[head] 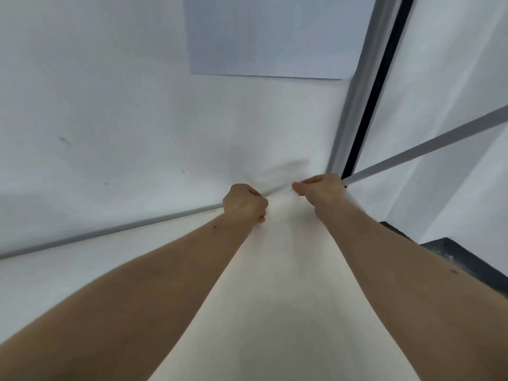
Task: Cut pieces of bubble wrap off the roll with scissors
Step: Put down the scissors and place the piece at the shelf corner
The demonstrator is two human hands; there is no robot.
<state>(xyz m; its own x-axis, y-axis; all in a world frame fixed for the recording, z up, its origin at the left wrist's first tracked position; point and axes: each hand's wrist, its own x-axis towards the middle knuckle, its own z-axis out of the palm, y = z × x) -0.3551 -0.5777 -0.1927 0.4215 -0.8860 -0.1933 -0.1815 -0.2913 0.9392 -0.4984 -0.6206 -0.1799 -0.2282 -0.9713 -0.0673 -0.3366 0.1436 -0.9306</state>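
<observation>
A wide white sheet stretches from the far corner toward me, between my two outstretched forearms. The frame is blurred, so I cannot make out any bubble texture on it. My left hand is a fist clenched on the sheet's far part, and creases fan out from it. My right hand pinches the same sheet a little further right and back, fingers closed on it. No scissors and no roll are in view.
A grey rail runs along the base of the white back wall, and another grey rail runs along the right wall. A grey and black corner post rises behind my right hand. A pale paper hangs on the wall. Dark floor shows at the right.
</observation>
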